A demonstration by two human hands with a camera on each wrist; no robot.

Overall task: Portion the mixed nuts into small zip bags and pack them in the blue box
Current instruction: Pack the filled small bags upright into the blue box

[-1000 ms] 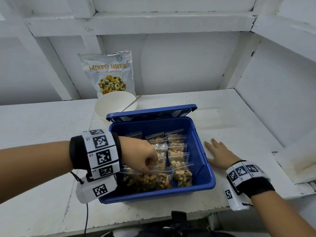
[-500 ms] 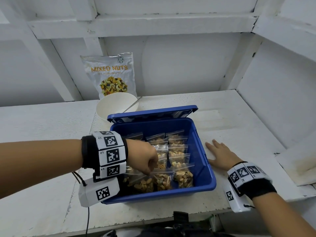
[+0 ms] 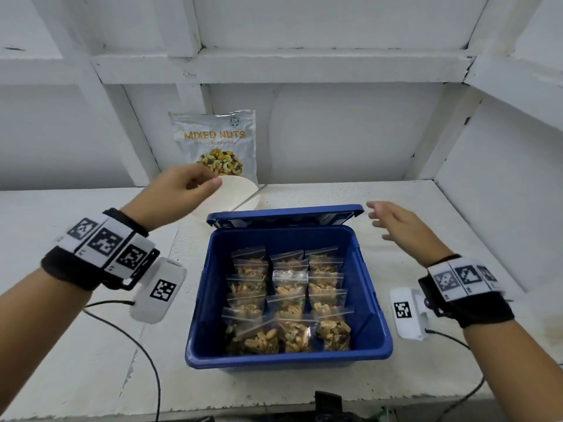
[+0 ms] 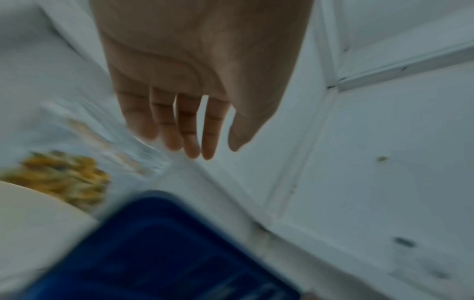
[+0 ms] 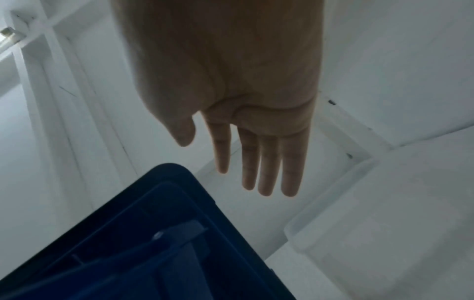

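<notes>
The blue box (image 3: 286, 357) stands in the middle of the white table, its lid (image 3: 285, 214) tipped open at the back. Several small zip bags of nuts (image 3: 289, 300) fill it in three rows. My left hand (image 3: 207, 184) hovers over the white bowl (image 3: 240, 193) behind the box's left corner, fingers relaxed and holding nothing; the left wrist view shows the left hand (image 4: 205, 146) with straight fingers above the blurred box (image 4: 159, 253). My right hand (image 3: 377, 217) floats open beside the lid's right end; in the right wrist view the right hand (image 5: 231, 172) hangs above the box corner (image 5: 153, 243).
The mixed nuts pouch (image 3: 216, 141) leans upright against the back wall behind the bowl. A black cable (image 3: 146, 354) trails over the table at the front left. White walls close in at the back and right.
My left hand has come out of the box and risen back-left over the bowl. My right hand has lifted off the table and moved towards the lid's right end.
</notes>
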